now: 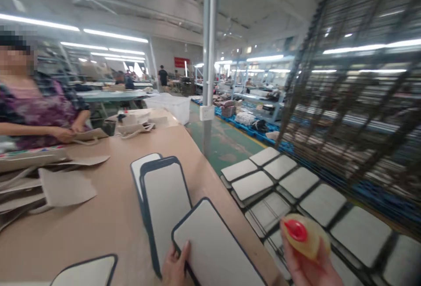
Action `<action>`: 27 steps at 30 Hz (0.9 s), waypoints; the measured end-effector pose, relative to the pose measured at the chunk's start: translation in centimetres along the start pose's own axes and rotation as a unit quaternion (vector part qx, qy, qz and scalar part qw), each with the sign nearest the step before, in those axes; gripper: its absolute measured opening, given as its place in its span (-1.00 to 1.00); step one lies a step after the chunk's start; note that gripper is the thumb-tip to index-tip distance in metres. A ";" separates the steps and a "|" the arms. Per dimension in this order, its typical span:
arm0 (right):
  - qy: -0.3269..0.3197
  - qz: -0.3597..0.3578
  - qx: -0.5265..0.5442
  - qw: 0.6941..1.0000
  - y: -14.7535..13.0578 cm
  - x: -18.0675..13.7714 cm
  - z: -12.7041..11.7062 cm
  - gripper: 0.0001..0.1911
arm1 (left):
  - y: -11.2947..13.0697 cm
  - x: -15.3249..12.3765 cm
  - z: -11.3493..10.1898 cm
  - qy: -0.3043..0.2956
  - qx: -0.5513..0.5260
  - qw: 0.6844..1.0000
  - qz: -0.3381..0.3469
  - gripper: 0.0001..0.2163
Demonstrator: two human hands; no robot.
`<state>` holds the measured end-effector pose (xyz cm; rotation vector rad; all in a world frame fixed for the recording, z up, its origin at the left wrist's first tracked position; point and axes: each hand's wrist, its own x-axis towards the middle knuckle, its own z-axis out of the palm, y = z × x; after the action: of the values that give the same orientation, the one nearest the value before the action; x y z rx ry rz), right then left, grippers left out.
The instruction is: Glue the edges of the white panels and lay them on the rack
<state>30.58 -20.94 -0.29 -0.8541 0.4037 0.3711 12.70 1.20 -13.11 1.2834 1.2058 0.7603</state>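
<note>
My left hand (176,263) pinches the near left edge of a pale panel with a dark border (217,244), thumb on top. That panel slants over a stack of similar dark-edged panels (166,207) on the table. In my right hand (304,264) is a yellowish squeeze bottle (317,235) with a red cap, its nozzle pointing left. The bottle is held off to the right of the panel, apart from it. One more dark-edged panel (88,273) lies at the table's near left, partly cut off by the frame.
A tan table (121,229) carries beige fabric pieces (66,185) at left, where a co-worker (42,110) handles cloth. Right of the table, a rack (289,176) holds rows of pale panels; a blurred mesh rack (355,88) rises behind. A metal post (207,58) stands beyond the table.
</note>
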 end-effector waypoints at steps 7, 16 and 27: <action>0.012 -0.039 0.145 0.989 -3.5 -2.0 -0.5 -0.54 | 14.4 2.3 -1.6 -0.166 -0.065 0.983 0.053 -0.47; -0.047 -0.260 0.006 0.965 -9.7 -4.0 -4.3 -0.43 | 15.2 -9.6 7.3 -0.760 0.038 0.647 -0.043 -0.58; -0.183 -0.360 -0.161 0.900 -17.7 -6.8 -4.8 -0.28 | 23.4 -11.2 12.0 -0.803 0.245 0.472 0.268 -0.69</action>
<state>32.08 -36.44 11.58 -1.1620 -0.3449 -0.1040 25.68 -8.38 10.54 1.9616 -0.7019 -0.6363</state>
